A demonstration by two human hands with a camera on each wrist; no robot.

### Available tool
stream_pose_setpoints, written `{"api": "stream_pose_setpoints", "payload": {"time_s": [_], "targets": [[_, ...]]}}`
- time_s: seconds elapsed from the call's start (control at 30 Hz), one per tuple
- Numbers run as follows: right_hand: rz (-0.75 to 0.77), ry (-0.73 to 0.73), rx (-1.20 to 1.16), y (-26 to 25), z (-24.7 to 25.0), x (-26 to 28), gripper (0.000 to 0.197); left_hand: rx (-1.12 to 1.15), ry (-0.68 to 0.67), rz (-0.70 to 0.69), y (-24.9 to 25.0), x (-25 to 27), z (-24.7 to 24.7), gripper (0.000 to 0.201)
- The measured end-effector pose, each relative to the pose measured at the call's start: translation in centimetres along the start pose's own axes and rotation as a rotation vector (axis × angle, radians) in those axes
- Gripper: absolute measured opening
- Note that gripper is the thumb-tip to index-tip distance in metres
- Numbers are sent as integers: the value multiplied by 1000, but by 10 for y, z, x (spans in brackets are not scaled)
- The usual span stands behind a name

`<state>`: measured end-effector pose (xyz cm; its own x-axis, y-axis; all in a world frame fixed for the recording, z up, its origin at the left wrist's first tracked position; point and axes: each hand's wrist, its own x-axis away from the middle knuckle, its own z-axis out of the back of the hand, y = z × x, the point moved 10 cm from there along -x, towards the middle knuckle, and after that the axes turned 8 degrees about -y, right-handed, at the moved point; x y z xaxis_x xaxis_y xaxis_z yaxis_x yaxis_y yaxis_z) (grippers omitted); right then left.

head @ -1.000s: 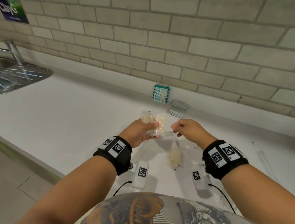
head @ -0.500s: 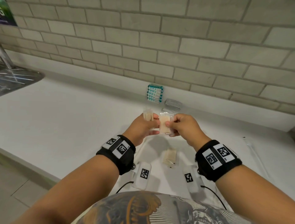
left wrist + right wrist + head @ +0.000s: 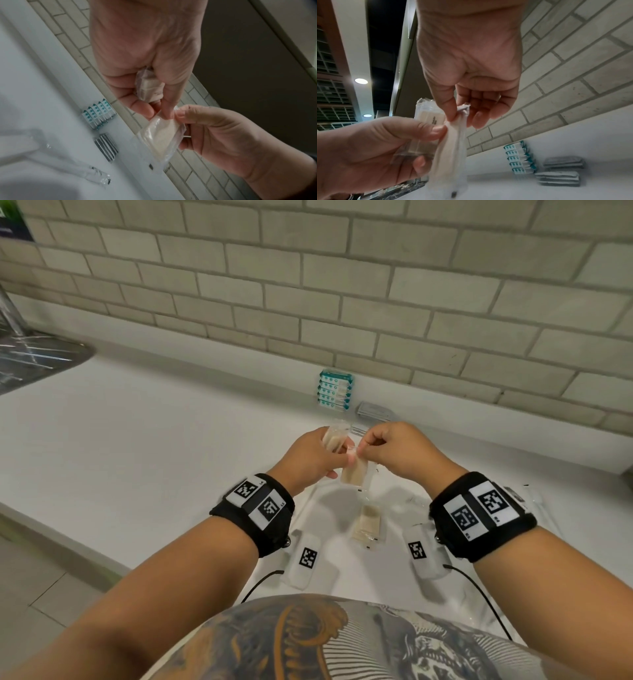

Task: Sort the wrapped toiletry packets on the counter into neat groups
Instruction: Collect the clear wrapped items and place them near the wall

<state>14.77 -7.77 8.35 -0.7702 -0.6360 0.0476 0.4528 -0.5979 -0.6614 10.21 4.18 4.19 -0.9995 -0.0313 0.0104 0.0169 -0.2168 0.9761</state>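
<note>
My left hand [image 3: 337, 455] grips a clear-wrapped beige packet [image 3: 333, 437] upright in its curled fingers, seen close in the left wrist view as the held packet [image 3: 149, 86]. My right hand [image 3: 362, 447] pinches the top seam of a second beige packet [image 3: 354, 475], which hangs down between both hands. In the right wrist view the hanging packet [image 3: 452, 147] droops from that pinch, and my left thumb tip touches its upper edge. A third beige packet [image 3: 368, 523] lies on the white counter [image 3: 154, 446] below the hands.
A row of teal-and-white packets [image 3: 335, 390] stands against the brick wall, with grey packets [image 3: 374, 410] stacked beside it. Clear long wrapped items [image 3: 532, 498] lie at the right. Two white tagged devices [image 3: 306, 558] with cables sit near the front edge. A steel sink [image 3: 34, 361] is at far left.
My right hand came over to the left hand and took hold of the front beige packet. That packet now hangs lower from the pinch, away from the one still in my left hand.
</note>
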Motion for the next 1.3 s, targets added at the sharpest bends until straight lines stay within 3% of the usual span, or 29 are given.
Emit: {"api": "stream_pose_setpoints", "payload": {"time_s": [0.17,0.3,0.43,0.53,0.6,0.67,0.73,0.8,0.9,1.03,1.1,1.2,1.3], "targets": [[-57,66,474,8,11,-6,17,207,-29,60,-17,1,-4,24],[-224,-64,268,63,-6,-9,17,589,-46,87,-27,3,-1,29],[-294,-200,183,99,-45,-4,17,758,-94,116,-32,5,-3,29],[-333,-223,303,115,-59,-5,12,701,-121,123,-32,6,-7,26],[-332,-174,363,113,-54,-7,22,644,-130,116,-33,6,-8,26],[-275,-69,246,93,-41,-7,30,630,-106,113,-36,5,-7,29],[-156,12,43,61,-30,-7,24,631,-58,126,-36,2,-5,41],[-60,0,-119,30,-31,-4,23,599,-49,131,-33,1,-9,50],[-39,-16,-164,10,-39,-2,32,530,-130,89,-19,2,-22,41],[-31,65,-227,11,-30,-1,8,519,-142,68,-13,0,-24,56],[-45,86,-302,18,-23,0,13,539,-112,68,-14,0,-19,50],[-48,0,-401,16,-25,3,9,489,-126,23,-12,0,-18,26],[-30,-113,-351,9,-38,7,33,471,-148,17,-8,2,-24,25]]}}
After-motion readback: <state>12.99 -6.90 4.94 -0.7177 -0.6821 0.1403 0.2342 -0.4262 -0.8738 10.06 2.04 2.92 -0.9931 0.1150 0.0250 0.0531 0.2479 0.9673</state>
